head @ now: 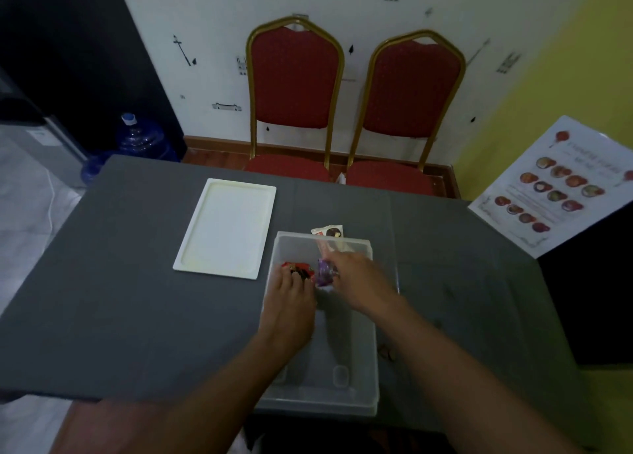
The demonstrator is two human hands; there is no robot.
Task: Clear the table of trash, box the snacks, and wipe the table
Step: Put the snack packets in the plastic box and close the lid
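- Two hands reach into a clear plastic box point(359, 378): left hand point(291, 303) rests on a red snack packet point(297, 269), fingers hiding part of it; right hand point(359, 279) pinches a purple packet point(324, 272).
- White snack packet point(327, 231) beyond the box, half hidden by its rim.
- Grey desk point(120, 299) carries a white lid point(226, 227); two red chairs point(294, 87) behind.

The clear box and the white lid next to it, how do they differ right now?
The clear box is see-through and deep; the white lid is opaque, cream-white and flat. The clear box holds snack packets and both hands reach into it; the white lid lies bare and untouched. The clear box sits at the table's near edge, the white lid farther back on the left. Both are rectangular and rest on the grey table.
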